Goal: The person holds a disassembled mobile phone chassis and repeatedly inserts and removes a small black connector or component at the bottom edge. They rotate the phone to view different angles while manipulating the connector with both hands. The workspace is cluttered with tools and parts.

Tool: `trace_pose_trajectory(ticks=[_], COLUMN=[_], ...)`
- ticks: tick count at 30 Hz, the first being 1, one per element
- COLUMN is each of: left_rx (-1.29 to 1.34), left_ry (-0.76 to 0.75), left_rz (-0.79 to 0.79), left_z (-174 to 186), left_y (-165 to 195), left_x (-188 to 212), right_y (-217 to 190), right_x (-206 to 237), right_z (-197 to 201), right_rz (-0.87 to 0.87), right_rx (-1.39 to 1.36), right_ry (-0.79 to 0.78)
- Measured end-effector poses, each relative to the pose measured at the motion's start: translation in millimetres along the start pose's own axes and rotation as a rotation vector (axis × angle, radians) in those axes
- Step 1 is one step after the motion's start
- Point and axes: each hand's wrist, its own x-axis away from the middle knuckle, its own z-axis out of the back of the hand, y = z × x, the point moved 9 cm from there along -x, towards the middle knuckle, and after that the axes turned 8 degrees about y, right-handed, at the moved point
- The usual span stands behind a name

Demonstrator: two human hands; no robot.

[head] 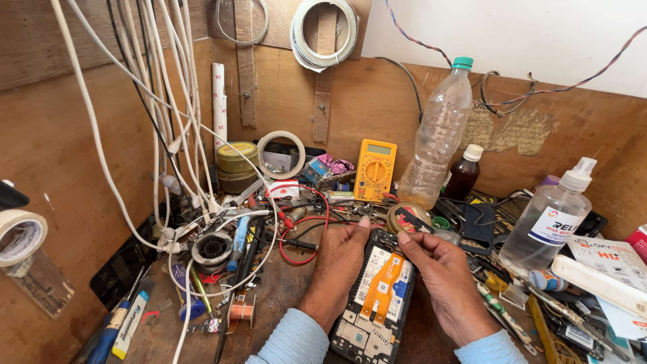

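Note:
An opened mobile phone lies back-side up on the wooden bench, its boards and an orange flex cable exposed. My left hand grips the phone's left edge, fingertips near its top corner. My right hand rests on the right edge, with thumb and forefinger pinching at the top right corner of the phone. Both wrists wear light blue sleeves.
A yellow multimeter leans on the back wall beside a tall plastic bottle, a small brown bottle and a spray bottle. White cables hang at left over a solder spool, screwdrivers and tape rolls. Small tools crowd the right.

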Motion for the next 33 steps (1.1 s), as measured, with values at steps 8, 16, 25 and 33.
trace_pose_trajectory(ticks=[8, 16, 25, 33], left_rx=[0.082, 0.043, 0.045, 0.066], left_ry=[-0.107, -0.05, -0.013, -0.014], left_rz=[-0.066, -0.013, -0.027, 0.001], left_z=[-9, -7, -5, -1], left_y=[1, 1, 3, -6], left_x=[1, 5, 6, 0], right_y=[-5, -11, -13, -28], right_x=[2, 3, 5, 4], right_z=[2, 3, 1, 16], right_rz=[0.031, 0.139, 0.132, 0.286], right_rx=[0.033, 0.137, 0.098, 0.279], right_ry=[0.019, 0.047, 0.04, 0.15])
